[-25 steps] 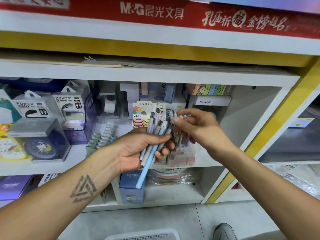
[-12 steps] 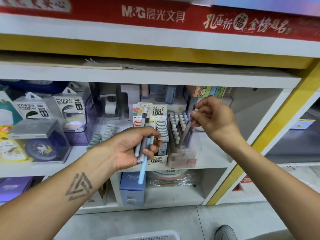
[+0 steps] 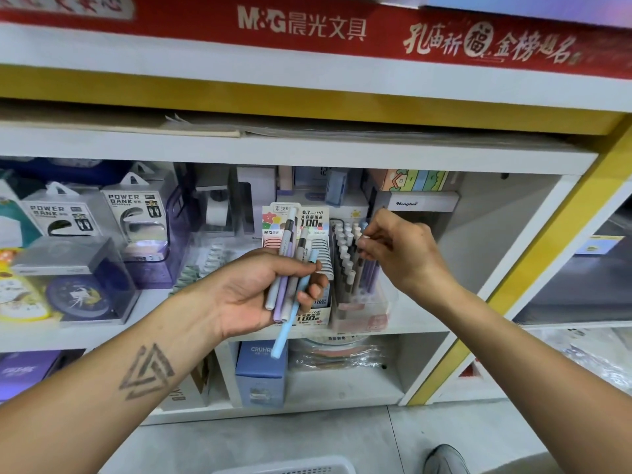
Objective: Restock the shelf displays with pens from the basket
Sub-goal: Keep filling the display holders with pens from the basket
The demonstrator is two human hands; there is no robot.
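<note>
At the mid shelf (image 3: 307, 150), my right hand (image 3: 402, 251) pinches one pen (image 3: 362, 242) over the nearly full display box (image 3: 359, 302); left hand (image 3: 260, 289) grips approx. four pens (image 3: 289, 268) w/ more to place; basket (image 3: 290, 468) near.

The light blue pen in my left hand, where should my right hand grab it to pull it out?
Probably its upper end, from above. The light blue pen stands nearly upright in the left hand, its top poking clear above the fingers beside the other pens, so the right hand can pinch there and lift.
</note>
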